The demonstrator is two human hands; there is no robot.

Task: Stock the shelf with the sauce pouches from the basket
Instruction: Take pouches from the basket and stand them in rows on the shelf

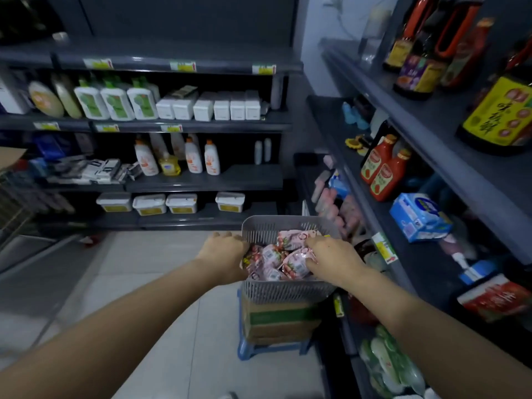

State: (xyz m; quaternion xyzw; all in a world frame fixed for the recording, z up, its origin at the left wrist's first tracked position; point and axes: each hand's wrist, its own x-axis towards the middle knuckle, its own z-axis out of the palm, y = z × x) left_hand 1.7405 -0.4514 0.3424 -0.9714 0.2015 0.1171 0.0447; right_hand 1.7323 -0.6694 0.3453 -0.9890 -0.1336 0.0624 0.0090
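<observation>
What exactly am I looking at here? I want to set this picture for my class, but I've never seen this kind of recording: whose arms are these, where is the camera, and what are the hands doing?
There is no machine here. This is one picture from a wide-angle camera worn on a person's head, looking forward and down, so the two arms are that person's own. They stand in a shop aisle. A grey basket sits on a cardboard box, which rests on a blue stool. The basket holds pink sauce pouches. The left hand grips the basket's left rim. The right hand reaches inside, fingers curled round one pouch. The dark shelf on the right carries red squeeze bottles, among other goods.
</observation>
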